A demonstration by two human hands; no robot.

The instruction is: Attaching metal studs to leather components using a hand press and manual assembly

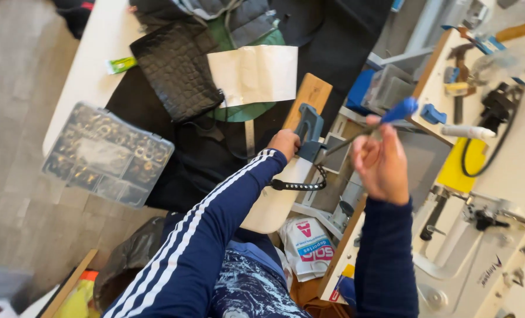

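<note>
At the lower middle of the frame a white plastic bag [307, 247] with red and blue printing lies crumpled below the edge of the worktop [86, 65]. A small green label [121, 64] sits at the upper left on the white worktop, beside a black textured piece of leather [177, 70]. A white sheet of paper [253, 73], roughly square, lies just right of that leather in the upper middle. One clear compartment box [106, 156] of small metal rings rests at the left, its corner hanging past the worktop edge.

Two hands show, both the person's own, in dark blue sleeves. The left hand [284, 143] is closed on a grey-blue punch tool [308, 132] that stands on a wooden board [301, 115]; the board's long axis runs from the upper middle down toward the lower middle. One black strap [301, 184] with a row of pale dots curls just below that hand, lying across the pale near end of the board.

The right hand [380, 165], right of centre, has its fingers pressed together around one slim tool with a blue handle [401, 110]. Its long axis is tilted: the blue handle points to the upper right, and the thin metal shaft runs down-left toward the punch tool, its tip close beside it.

At the right of the frame stand a yellow pad [464, 165], a white tube [467, 132] and a hammer [459, 56].
</note>
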